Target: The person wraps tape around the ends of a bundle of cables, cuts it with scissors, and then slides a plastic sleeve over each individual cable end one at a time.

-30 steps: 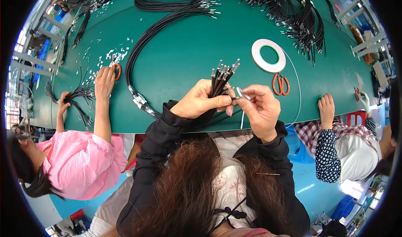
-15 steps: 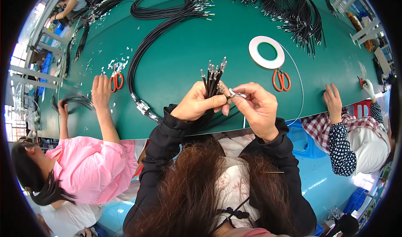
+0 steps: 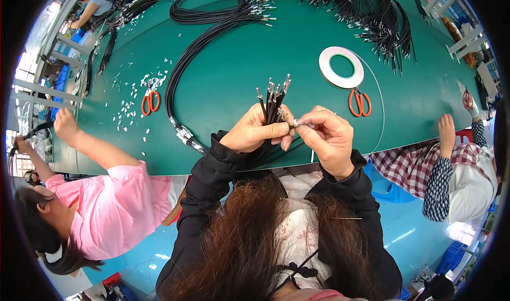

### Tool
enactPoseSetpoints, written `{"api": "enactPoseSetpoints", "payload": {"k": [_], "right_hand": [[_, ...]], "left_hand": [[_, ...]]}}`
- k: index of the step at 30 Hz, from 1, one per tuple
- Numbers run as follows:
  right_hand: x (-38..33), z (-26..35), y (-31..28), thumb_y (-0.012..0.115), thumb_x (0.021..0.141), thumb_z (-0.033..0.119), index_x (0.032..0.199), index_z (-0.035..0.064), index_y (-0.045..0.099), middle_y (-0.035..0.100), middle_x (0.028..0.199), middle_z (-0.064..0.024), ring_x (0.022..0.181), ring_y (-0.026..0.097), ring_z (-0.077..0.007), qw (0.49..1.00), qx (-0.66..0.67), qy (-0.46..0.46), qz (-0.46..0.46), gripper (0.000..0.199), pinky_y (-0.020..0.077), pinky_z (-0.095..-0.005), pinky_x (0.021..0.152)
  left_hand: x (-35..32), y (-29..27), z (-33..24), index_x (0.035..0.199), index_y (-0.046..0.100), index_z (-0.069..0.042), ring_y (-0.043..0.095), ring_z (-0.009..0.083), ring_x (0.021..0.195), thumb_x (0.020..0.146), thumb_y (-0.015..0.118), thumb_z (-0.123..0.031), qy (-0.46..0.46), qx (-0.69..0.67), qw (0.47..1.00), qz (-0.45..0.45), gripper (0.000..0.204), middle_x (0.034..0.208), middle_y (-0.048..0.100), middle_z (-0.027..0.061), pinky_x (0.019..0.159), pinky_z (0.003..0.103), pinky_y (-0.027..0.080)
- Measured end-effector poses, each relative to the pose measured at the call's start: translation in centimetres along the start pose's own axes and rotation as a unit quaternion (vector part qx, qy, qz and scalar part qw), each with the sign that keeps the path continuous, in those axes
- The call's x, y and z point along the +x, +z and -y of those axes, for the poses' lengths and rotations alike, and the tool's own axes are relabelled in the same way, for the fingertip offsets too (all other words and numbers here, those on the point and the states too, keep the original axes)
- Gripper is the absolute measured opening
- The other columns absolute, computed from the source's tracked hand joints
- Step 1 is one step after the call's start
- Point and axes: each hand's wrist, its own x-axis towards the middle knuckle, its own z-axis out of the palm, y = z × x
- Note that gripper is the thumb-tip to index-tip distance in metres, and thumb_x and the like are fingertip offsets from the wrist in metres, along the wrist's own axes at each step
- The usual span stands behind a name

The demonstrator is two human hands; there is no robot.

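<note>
My left hand (image 3: pixel 254 132) is closed round a bunch of thin black cables (image 3: pixel 274 100), their metal-tipped ends standing up above the fingers. One cable end (image 3: pixel 303 124) sticks out sideways between my left thumb and forefinger. The thumb and fingers of my right hand (image 3: pixel 330 141) pinch this end. A small white piece of tape (image 3: pixel 294 123) sits on it between the two hands. Below the right hand a narrow white strip (image 3: pixel 312 155) hangs down. My fingers partly hide the cable end.
A white tape roll (image 3: pixel 325 67) and orange-handled scissors (image 3: pixel 359 103) lie to the right. More scissors (image 3: pixel 151 102) lie left among white scraps (image 3: pixel 127 112). A tied cable bundle (image 3: pixel 175 72) curves across the green table (image 3: pixel 255 51). Co-workers sit at left (image 3: pixel 111 205) and right (image 3: pixel 462 173).
The white tape between my hands now lies closer round the cable end; my hands have barely moved. The left co-worker has swung cables farther left. The right co-worker's hands have shifted, one now at scissors.
</note>
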Motion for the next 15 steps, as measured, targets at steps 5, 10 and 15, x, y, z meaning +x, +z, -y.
{"api": "enactPoseSetpoints", "payload": {"k": [5, 10, 15], "right_hand": [[-0.2, 0.1, 0.1, 0.061, 0.079, -0.006, 0.085, -0.0026, 0.062, 0.052, 0.073, -0.0003, 0.058, 0.040, -0.0021, 0.996, -0.078, -0.038, 0.001, 0.008, 0.0276, -0.0171, 0.048], [0.1, 1.0, 0.0, 0.061, 0.078, -0.006, 0.083, -0.0024, 0.062, 0.053, 0.072, 0.0002, 0.058, 0.039, -0.0021, 0.994, -0.108, -0.035, 0.004, 0.007, 0.0271, -0.0171, 0.047], [0.1, 0.9, -0.1, 0.061, 0.077, -0.005, 0.083, -0.0015, 0.059, 0.053, 0.072, 0.0003, 0.056, 0.039, -0.0016, 1.000, -0.009, 0.030, -0.005, 0.007, 0.0270, -0.0161, 0.048]], "left_hand": [[-0.3, 0.1, 0.1, 0.094, 0.059, -0.002, 0.055, 0.0095, 0.061, 0.089, 0.058, -0.009, -0.002, -0.007, 1.000, 0.005, 0.009, 0.074, 0.060, 0.0060, 0.050, 0.021, 0.035], [-0.1, 0.2, -0.1, 0.095, 0.059, -0.002, 0.054, 0.0091, 0.060, 0.089, 0.057, -0.009, -0.014, -0.012, 1.000, 0.006, 0.009, 0.073, 0.060, 0.0060, 0.050, 0.021, 0.034], [0.2, 0.2, 0.0, 0.094, 0.059, -0.002, 0.054, 0.0088, 0.060, 0.089, 0.058, -0.010, -0.026, -0.018, 0.999, 0.008, 0.010, 0.072, 0.059, 0.0055, 0.050, 0.021, 0.034]]}}
